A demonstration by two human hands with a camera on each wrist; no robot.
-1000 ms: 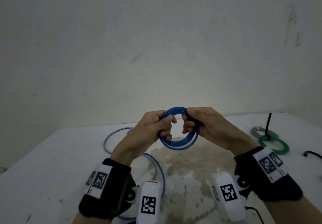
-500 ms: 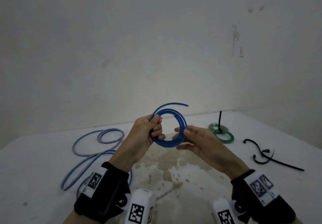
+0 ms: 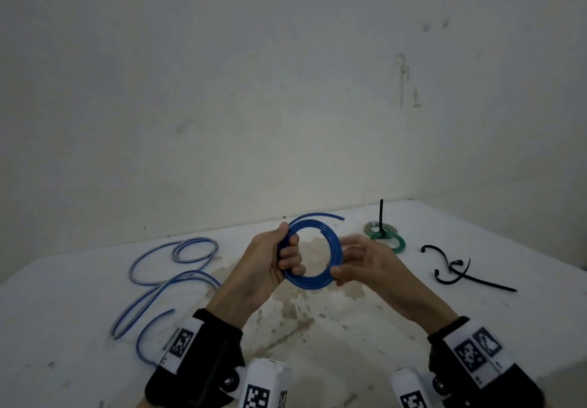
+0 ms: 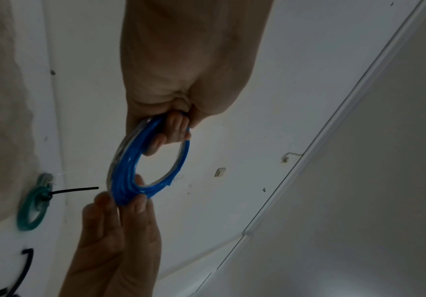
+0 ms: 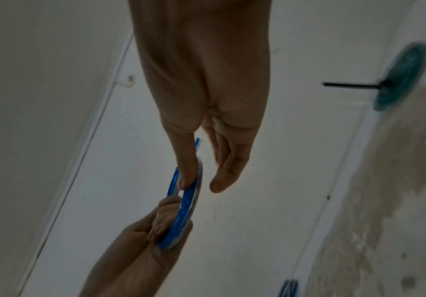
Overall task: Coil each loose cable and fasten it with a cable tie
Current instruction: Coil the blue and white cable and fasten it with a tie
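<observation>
My left hand (image 3: pixel 281 260) grips the left side of a small blue cable coil (image 3: pixel 330 242), held upright above the table. Its fingers curl through the ring (image 4: pixel 124 174). One free end (image 3: pixel 332 216) sticks out at the top right. My right hand (image 3: pixel 347 264) is at the coil's lower right with its fingers straight and blurred. Its thumb (image 5: pixel 187 172) lies against the coil (image 5: pixel 185 203), while the other fingers stand a little apart. A green coil (image 3: pixel 389 238) bound with a black cable tie lies at the back right.
A long loose blue-and-grey cable (image 3: pixel 165 280) sprawls over the left of the white table (image 3: pixel 317 337). Loose black cable ties (image 3: pixel 457 272) lie at the right. The tabletop under my hands is stained. A bare wall stands close behind the table.
My right hand has let go of its curled grip on the coil and opened. The cable's free end has sprung out at the top. My view has swung right and back.
</observation>
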